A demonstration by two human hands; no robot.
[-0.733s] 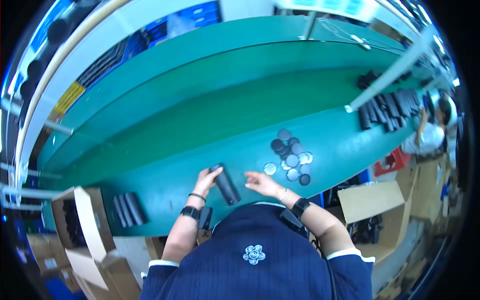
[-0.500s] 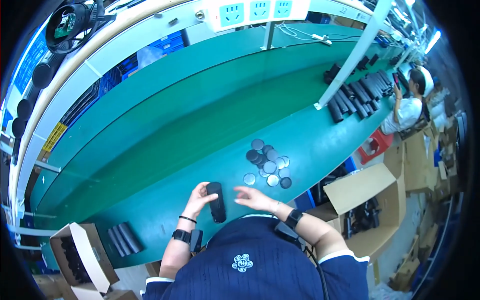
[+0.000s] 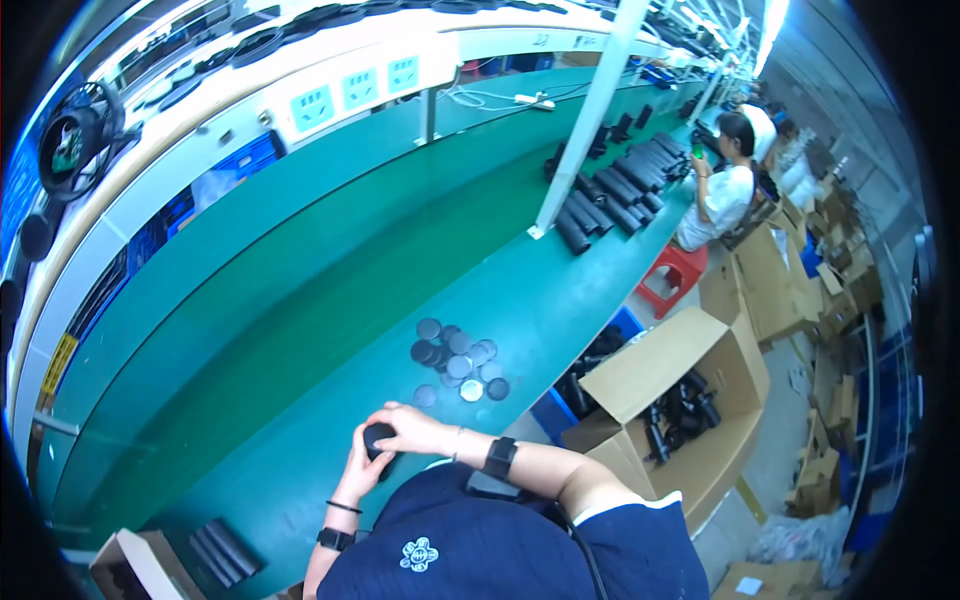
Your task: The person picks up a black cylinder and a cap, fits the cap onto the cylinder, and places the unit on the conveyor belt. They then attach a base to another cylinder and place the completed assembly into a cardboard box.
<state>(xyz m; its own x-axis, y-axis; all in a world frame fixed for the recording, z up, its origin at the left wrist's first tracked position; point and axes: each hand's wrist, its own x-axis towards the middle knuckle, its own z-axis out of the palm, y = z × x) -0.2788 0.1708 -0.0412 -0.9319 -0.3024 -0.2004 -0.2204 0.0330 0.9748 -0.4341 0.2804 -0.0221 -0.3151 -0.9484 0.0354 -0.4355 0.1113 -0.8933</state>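
Both my hands are at a black tube (image 3: 379, 438), its round dark end turned up toward me. My left hand (image 3: 357, 468) is wrapped round its side. My right hand (image 3: 412, 430) is closed about the upper end, thumb and fingers at the rim. Most of the tube's length is hidden by the hands and my shirt. Just beyond the right hand lies a loose pile of round discs (image 3: 458, 366), some dark and some shiny silver, on the green table (image 3: 300, 440).
Several black tubes (image 3: 225, 552) lie near left beside an open carton (image 3: 150, 565). More tubes (image 3: 620, 190) are stacked far right by a metal post (image 3: 590, 120). A co-worker (image 3: 730, 180) sits past a red stool (image 3: 672, 280). A carton of black parts (image 3: 685, 415) stands at right.
My right hand has moved from open beside the tube to closing on its upper end. The tube's end now faces up toward me. The whole view has swung to the right.
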